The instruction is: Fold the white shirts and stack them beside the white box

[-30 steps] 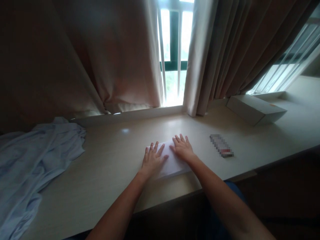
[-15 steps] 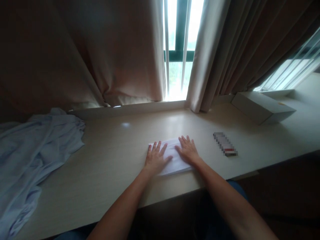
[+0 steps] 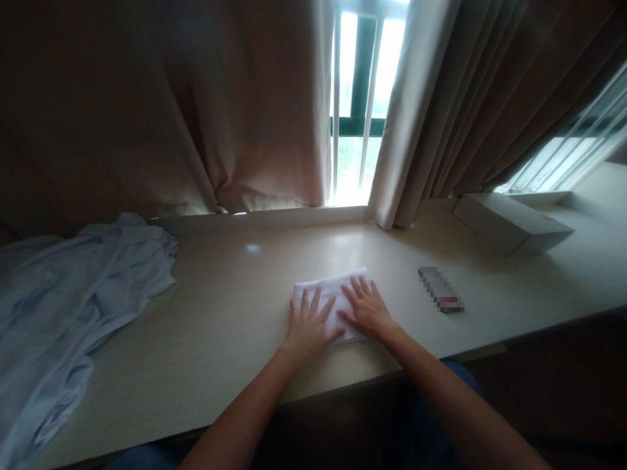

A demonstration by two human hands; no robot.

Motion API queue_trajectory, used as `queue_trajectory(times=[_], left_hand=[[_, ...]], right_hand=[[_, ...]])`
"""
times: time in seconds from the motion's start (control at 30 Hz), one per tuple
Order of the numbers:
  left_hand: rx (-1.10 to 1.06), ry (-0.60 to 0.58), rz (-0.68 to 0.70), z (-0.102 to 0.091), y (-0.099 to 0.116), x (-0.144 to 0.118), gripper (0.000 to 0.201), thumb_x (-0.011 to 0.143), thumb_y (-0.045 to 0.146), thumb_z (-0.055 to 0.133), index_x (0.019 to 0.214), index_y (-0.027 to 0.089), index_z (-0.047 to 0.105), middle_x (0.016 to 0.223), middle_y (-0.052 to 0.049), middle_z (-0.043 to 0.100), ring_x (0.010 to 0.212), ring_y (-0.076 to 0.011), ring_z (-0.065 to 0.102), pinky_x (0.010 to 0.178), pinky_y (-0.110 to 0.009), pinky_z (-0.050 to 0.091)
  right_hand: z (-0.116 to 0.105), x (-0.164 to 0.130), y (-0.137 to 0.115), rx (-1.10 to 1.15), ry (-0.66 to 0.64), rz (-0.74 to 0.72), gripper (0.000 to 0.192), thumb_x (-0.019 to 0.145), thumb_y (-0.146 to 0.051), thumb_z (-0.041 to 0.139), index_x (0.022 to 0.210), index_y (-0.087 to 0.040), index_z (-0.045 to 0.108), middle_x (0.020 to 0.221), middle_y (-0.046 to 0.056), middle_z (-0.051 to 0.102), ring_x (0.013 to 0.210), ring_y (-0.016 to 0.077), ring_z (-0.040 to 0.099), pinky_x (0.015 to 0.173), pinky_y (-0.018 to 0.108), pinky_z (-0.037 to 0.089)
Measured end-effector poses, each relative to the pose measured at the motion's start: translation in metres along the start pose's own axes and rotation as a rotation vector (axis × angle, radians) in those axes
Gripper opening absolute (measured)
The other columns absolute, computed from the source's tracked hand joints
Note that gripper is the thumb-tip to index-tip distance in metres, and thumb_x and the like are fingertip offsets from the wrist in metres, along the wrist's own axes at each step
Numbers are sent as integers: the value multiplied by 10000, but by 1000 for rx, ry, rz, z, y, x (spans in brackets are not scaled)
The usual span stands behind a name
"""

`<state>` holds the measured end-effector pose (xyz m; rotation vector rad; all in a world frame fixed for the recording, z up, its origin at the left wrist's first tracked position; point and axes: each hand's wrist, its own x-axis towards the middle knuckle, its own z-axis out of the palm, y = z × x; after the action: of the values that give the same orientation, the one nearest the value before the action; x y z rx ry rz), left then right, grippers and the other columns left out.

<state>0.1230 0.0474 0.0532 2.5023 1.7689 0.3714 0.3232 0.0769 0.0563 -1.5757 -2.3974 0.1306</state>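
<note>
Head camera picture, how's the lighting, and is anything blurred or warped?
Head view: backlit by the bright window gap, blown out; curtains and under-desk area dark; desk edge bows from wide-angle distortion; small flat object is pixelated; hands on the white cloth dim but sharp.

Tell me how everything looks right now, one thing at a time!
white cloth: folded, flat on desk
left hand: open, pressing cloth
right hand: open, pressing cloth
blue shirt: crumpled, unfolded
box: closed
curtains: parted slightly
desk: bearing everything

Rumpled blue cloth (image 3: 73,307) at table's (image 3: 210,333) left, white box (image 3: 509,223) far right, curtains (image 3: 206,104) across the barred window (image 3: 362,98)
</note>
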Motion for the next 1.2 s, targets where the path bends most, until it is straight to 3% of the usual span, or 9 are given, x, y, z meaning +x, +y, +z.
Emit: queue_trajectory(times=[0.2, 0.5, 0.73, 0.9, 1.07, 1.2], left_hand=[[30, 52, 22, 18, -4, -8, 803, 777, 717, 499, 1483, 375, 326, 1601, -81, 217, 1465, -407, 83, 1134, -651, 25], [62, 63, 10, 19, -9, -8, 782, 801, 698, 483, 1489, 367, 314, 1594, -86, 238, 1463, -406, 98, 1124, -673, 44], [78, 19, -26, 17, -16, -17, 795, 796, 680, 514, 1495, 367, 299, 1604, -92, 203, 1466, -409, 73, 1124, -674, 26], [-5, -127, -59, 3, -20, -10, 799, 791, 758, 416, 1487, 381, 309, 1604, -87, 209, 1462, -420, 93, 1100, -707, 49], [14, -56, -102, -12, -35, 10, 829, 851, 737, 262, 1502, 227, 320, 1589, -127, 242, 1479, -328, 118, 1175, -570, 50], [32, -47, -155, 1, -45, 15, 869, 848, 734, 275, 1504, 166, 308, 1583, -148, 246, 1479, -315, 131, 1190, -513, 77]], right_hand=[[29, -7, 9, 16, -38, 37, 825, 869, -730, 375, 1529, -245, 271, 1622, 86, 58, 1485, 307, -13, 1180, 490, 32], [31, 0, 7, -52, -48, 6, 843, 869, -747, 338, 1536, -240, 245, 1622, 100, 54, 1484, 314, 6, 1178, 498, 71], [34, 0, -6, -55, -39, -22, 827, 882, -740, 309, 1536, -238, 243, 1622, 95, 54, 1486, 302, 9, 1180, 494, 59], [33, -1, -8, -34, -60, -2, 822, 879, -739, 327, 1534, -247, 247, 1619, 109, 79, 1485, 305, 16, 1171, 516, 78], [16, 12, -10, -44, -14, 24, 758, 908, -721, 238, 1500, -257, 330, 1601, 95, 190, 1480, 309, 83, 1157, 569, 31], [13, 29, -10, -55, 4, 97, 845, 915, -712, 187, 1513, -124, 291, 1586, 151, 210, 1481, 301, 85, 1172, 520, -10]])
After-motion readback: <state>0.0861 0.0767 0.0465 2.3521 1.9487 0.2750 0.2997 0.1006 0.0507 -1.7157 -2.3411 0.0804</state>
